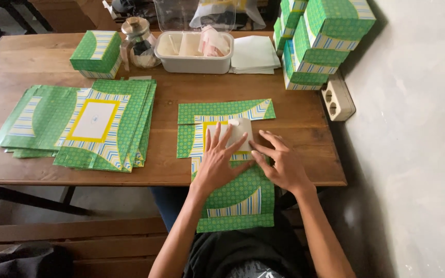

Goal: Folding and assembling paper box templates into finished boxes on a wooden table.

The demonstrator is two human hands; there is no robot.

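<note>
A flat green patterned cardboard box blank [235, 201] lies on the wooden table [42, 172], its near end hanging over the front edge. My left hand [217, 159] presses flat on its middle, fingers spread. My right hand [279, 159] rests beside it on the blank, fingers spread, its fingertips touching a small white sheet [240, 131] that lies on the blank's yellow-framed panel.
A pile of several flat green blanks [88, 121] lies at the left. A folded green box [96, 51], a glass jar [139, 44], a white tub [194, 56] and white paper sheets [253, 54] stand at the back. Stacked folded boxes [318, 41] and a power strip [336, 98] are at the right by the wall.
</note>
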